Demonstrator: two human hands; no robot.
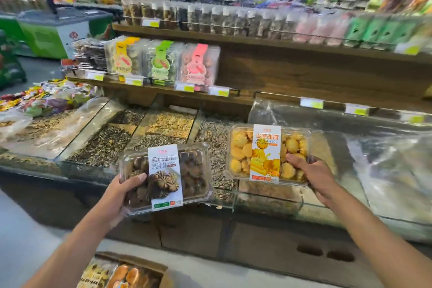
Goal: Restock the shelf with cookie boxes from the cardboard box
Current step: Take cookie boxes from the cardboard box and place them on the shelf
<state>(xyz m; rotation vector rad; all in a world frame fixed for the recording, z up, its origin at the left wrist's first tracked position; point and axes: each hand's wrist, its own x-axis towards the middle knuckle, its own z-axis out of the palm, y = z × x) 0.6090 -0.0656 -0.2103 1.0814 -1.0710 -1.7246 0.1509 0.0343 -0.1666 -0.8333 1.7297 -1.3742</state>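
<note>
My left hand grips a clear plastic box of dark chocolate cookies by its lower left corner. A clear box of yellow cookies with an orange label is gripped at its right side by my right hand. Both boxes are held above the glass-fronted seed bins. The wooden middle shelf carries yellow, green and pink cookie boxes at its left and is bare to their right. On the floor at the bottom, the open cardboard box holds more cookie boxes.
Glass bins of sunflower seeds run along the counter below the shelf. Plastic sheeting covers the bins on the right. The top shelf holds jars and packets. A green chest freezer and a person stand far left.
</note>
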